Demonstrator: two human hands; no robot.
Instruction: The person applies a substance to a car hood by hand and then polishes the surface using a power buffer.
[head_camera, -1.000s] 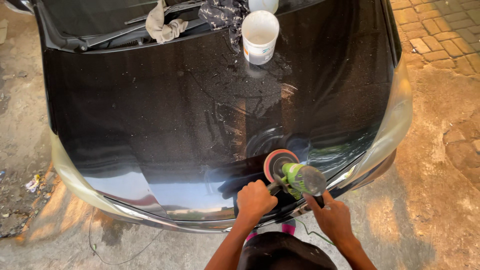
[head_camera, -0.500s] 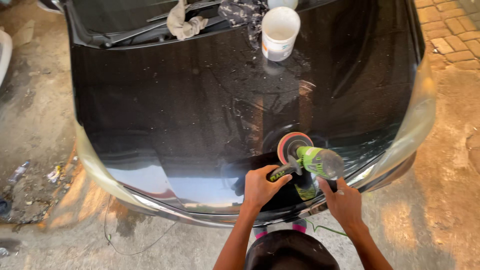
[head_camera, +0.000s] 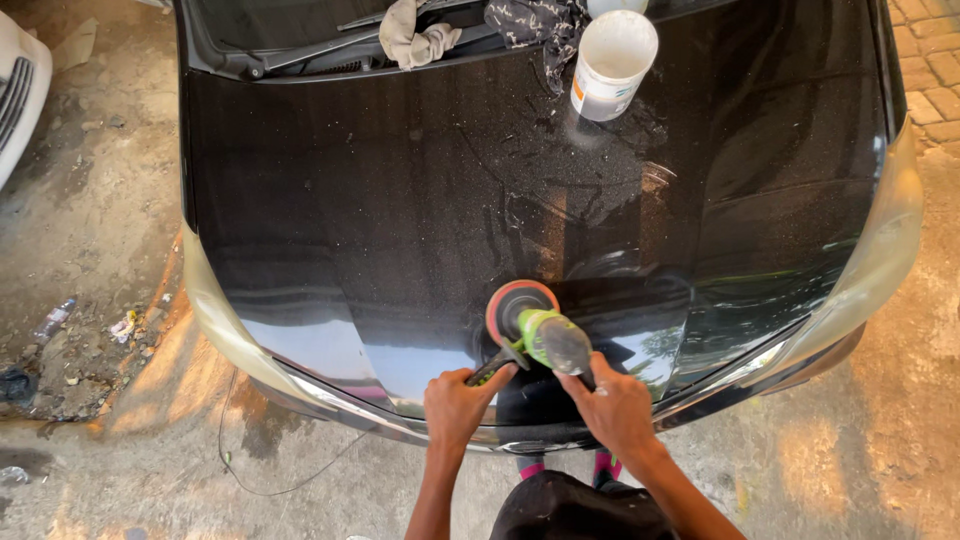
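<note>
Compared with half a second ago, both hands and the green handheld polishing machine with its round orange pad (head_camera: 535, 325) are sitting slightly farther left on the glossy black car bonnet (head_camera: 400, 200). Left hand (head_camera: 455, 404) is closing around the dark side handle, steadying the tool; right hand (head_camera: 615, 408) is wrapping its rear body, probably pressing the pad flat. Farther right, a white plastic tub (head_camera: 610, 65) is standing near the windscreen, its neighbour cut off.

Bright daylight, sharp focus, glossy reflections, wide-angle edges
</note>
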